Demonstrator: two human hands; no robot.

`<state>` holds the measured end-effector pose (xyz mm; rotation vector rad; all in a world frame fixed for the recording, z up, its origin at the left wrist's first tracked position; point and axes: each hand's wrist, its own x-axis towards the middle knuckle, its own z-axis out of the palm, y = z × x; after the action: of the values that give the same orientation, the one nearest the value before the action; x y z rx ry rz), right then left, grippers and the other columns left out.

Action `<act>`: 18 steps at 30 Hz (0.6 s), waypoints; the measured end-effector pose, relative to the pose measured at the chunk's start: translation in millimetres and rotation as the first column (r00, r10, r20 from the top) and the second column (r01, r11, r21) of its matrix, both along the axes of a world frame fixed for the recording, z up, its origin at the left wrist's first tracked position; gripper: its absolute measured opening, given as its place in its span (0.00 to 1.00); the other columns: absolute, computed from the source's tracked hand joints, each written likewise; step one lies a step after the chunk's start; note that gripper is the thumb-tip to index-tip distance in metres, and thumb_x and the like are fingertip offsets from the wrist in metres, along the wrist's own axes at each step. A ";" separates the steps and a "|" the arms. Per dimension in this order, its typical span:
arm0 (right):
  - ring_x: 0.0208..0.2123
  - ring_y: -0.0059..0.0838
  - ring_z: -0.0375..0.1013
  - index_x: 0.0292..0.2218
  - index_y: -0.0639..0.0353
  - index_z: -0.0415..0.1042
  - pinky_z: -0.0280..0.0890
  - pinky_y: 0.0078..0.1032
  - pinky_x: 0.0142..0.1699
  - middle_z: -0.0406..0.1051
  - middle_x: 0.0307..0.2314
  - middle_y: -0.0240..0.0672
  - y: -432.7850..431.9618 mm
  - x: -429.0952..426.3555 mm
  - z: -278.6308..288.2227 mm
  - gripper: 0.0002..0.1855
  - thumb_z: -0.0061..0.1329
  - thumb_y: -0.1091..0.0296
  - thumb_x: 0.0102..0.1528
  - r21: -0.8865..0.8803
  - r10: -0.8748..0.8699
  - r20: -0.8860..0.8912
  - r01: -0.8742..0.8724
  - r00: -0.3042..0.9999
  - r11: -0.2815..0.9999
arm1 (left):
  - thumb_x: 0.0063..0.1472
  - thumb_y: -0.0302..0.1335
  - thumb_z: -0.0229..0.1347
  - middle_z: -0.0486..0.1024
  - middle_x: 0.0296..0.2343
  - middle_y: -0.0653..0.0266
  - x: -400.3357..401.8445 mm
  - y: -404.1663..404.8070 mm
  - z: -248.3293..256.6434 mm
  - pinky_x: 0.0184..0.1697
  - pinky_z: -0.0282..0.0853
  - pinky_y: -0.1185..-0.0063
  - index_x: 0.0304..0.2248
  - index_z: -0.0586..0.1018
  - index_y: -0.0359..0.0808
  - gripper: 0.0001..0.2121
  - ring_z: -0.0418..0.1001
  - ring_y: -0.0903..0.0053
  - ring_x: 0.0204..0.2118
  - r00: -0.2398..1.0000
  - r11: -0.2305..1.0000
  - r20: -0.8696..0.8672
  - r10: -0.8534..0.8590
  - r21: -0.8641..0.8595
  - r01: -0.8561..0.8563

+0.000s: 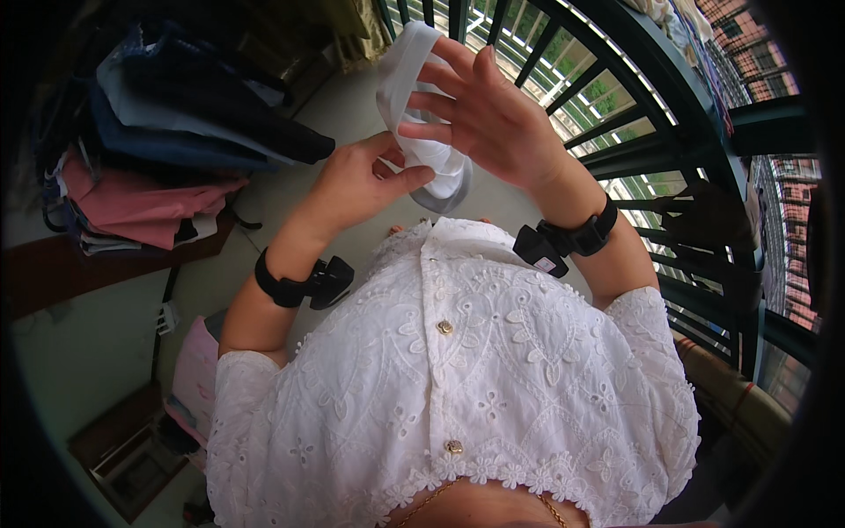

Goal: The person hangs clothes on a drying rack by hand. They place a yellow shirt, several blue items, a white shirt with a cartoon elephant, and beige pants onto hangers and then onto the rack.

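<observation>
A white sock (439, 165) with a grey part at its lower end hangs in front of me at the top middle. My left hand (363, 175) pinches its edge between thumb and fingers. My right hand (482, 109) has its fingertips inside the stretched opening, palm turned up and fingers spread, with the white band looped over them. Both wrists carry black straps with small black devices. The hands are close together but do not clearly touch.
Piled dark, blue and pink clothes (152, 198) lie at the left on a brown wooden surface (112, 277). Dark green railing bars (614, 158) curve along the right, with plaid cloth (759, 72) beyond. A pink cloth item (195, 376) is at lower left.
</observation>
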<state>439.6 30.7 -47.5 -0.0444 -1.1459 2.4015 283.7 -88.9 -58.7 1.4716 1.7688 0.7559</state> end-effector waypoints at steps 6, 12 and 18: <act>0.50 0.28 0.61 0.57 0.58 0.51 0.54 0.29 0.56 0.63 0.46 0.34 26.5 -3.7 -3.5 0.33 0.33 0.44 0.60 0.447 -0.297 -0.002 0.266 0.955 0.854 | 0.60 0.32 0.48 0.76 0.27 0.68 -41.6 8.4 -25.7 0.31 0.67 0.83 0.37 0.76 0.32 0.12 0.73 0.82 0.28 0.928 0.967 0.345 0.144 0.149 -0.206; 0.41 0.35 0.68 0.39 0.57 0.72 0.61 0.28 0.49 0.70 0.33 0.39 63.8 2.2 -22.0 0.20 0.37 0.51 0.59 0.999 -0.633 0.004 -0.034 0.774 -0.035 | 0.61 0.26 0.46 0.73 0.36 0.62 -75.2 16.5 59.6 0.45 0.65 0.80 0.42 0.73 0.29 0.12 0.71 0.77 0.40 0.555 0.827 0.801 0.222 0.146 -0.542; 0.38 0.36 0.69 0.33 0.57 0.70 0.63 0.28 0.49 0.71 0.29 0.35 75.7 -0.1 -1.8 0.07 0.48 0.65 0.53 0.796 -0.544 -0.206 -0.184 0.814 -0.576 | 0.57 0.26 0.51 0.73 0.36 0.62 -130.1 24.7 75.0 0.41 0.68 0.78 0.41 0.71 0.32 0.13 0.71 0.77 0.39 0.685 0.849 0.670 0.287 0.152 -0.505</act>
<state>439.5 106.4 -49.4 -0.2204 -2.6930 -0.1589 153.6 -64.3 16.3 0.8272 1.4699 1.6340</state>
